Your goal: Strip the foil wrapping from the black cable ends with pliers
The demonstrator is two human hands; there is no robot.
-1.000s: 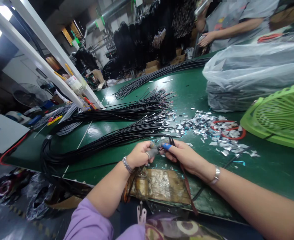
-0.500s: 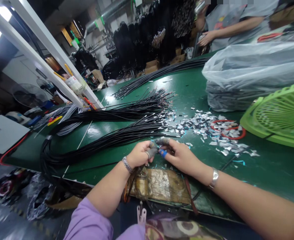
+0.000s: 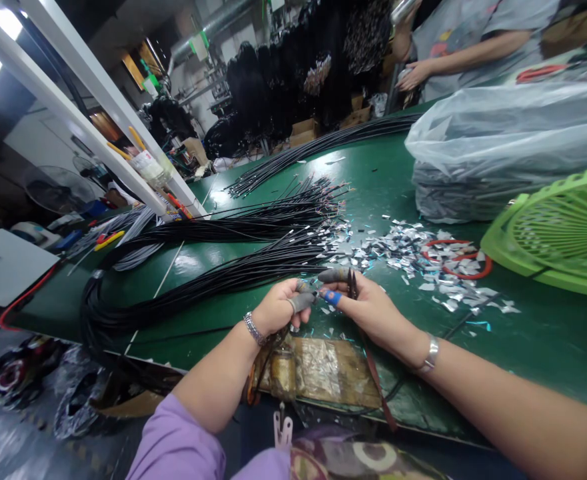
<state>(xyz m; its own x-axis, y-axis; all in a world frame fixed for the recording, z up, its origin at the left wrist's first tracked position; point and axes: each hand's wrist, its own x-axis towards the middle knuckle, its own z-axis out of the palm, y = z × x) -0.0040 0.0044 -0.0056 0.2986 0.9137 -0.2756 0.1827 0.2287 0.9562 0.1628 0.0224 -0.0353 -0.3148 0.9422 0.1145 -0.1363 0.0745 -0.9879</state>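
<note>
My left hand [image 3: 278, 308] and my right hand [image 3: 368, 308] meet near the front edge of the green table [image 3: 548, 333], fingertips pinched together. Grey finger cots and a blue one [image 3: 331, 297] cover the fingertips. Both hands pinch the end of a thin black cable [image 3: 318, 285]; its tip is hidden between the fingers. A dark strap-like piece [image 3: 373, 373] runs from my right hand down over the table edge. A long bundle of black cables [image 3: 223, 273] lies just beyond my hands, trailing to the left.
A heap of small silvery foil scraps [image 3: 413, 257] and a red ring [image 3: 453, 257] lie to the right. A green fan [image 3: 558, 233] and a filled plastic bag [image 3: 503, 147] stand at the far right. Another person [image 3: 463, 40] works at the table's far end. A brown taped pad [image 3: 318, 370] lies below my hands.
My hands have stayed in place, with the fingers shifting slightly. The dark strap now stands up between my right fingers again.
</note>
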